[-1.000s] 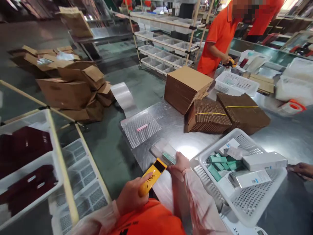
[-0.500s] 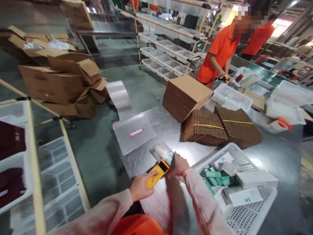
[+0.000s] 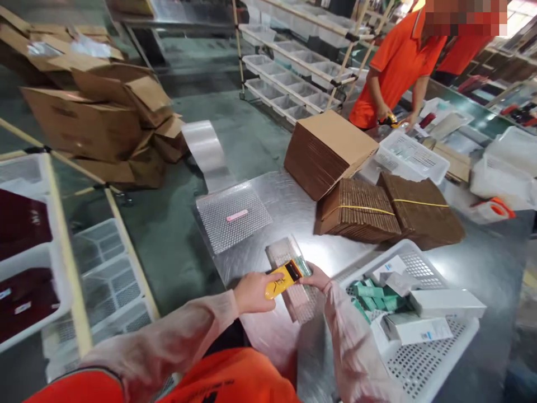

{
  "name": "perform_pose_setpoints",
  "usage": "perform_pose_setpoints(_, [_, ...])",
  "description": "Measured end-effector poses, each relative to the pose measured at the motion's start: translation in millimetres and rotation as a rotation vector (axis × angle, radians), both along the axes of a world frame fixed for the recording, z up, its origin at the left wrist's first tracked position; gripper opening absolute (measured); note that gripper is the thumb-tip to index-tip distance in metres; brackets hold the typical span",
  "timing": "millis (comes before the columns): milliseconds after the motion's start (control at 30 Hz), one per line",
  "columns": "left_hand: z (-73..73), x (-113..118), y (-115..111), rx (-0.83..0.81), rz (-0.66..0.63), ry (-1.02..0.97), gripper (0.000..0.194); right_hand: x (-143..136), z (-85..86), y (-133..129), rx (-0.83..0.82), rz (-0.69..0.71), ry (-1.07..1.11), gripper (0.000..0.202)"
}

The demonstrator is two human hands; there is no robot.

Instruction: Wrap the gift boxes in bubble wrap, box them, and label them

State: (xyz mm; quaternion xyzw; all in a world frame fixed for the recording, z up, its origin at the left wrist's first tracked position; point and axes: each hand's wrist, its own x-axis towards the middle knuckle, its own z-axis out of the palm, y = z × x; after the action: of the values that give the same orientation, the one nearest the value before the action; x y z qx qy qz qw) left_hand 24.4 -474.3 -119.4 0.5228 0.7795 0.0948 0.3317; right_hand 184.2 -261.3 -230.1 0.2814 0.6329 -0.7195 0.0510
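Observation:
My left hand [image 3: 254,292] is closed around a yellow handheld tool [image 3: 277,285] with a black end and dark handwriting on it; its exact kind is unclear. Beneath the tool is a bubble-wrapped package [image 3: 297,302], with something green showing through the clear wrap near its right side. The fingers of my right hand [image 3: 316,278] grip that side of the package, close to the tool's black end. Farther back on the table, a sheet of bubble wrap [image 3: 213,224] lies flat with a small pink strip [image 3: 237,215] on it.
Right of my hands stands a white perforated basket [image 3: 419,369] with green pieces and white boxes. Stacked cardboard [image 3: 335,140] and strapped cardboard bundles [image 3: 361,215] occupy the metal table's back. Racked bins [image 3: 103,246] stand at left. A co-worker in orange [image 3: 398,61] works behind.
My left hand has moved the yellow tool up and right, over the package. The package has turned and come nearer my body, with my right hand still at it.

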Motion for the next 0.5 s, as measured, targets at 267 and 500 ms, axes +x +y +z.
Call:
perform_pose_setpoints(267, [-27.0,-7,-33,0.043,0.011,-0.078,0.077,3,1.1,2,-0.079,-0.107,-0.059,0.073])
perform_pose_setpoints(500, [-32.9,-21,-112,0.036,0.040,-0.104,0.072,-2,12.8,1,-0.039,-0.162,-0.196,0.075])
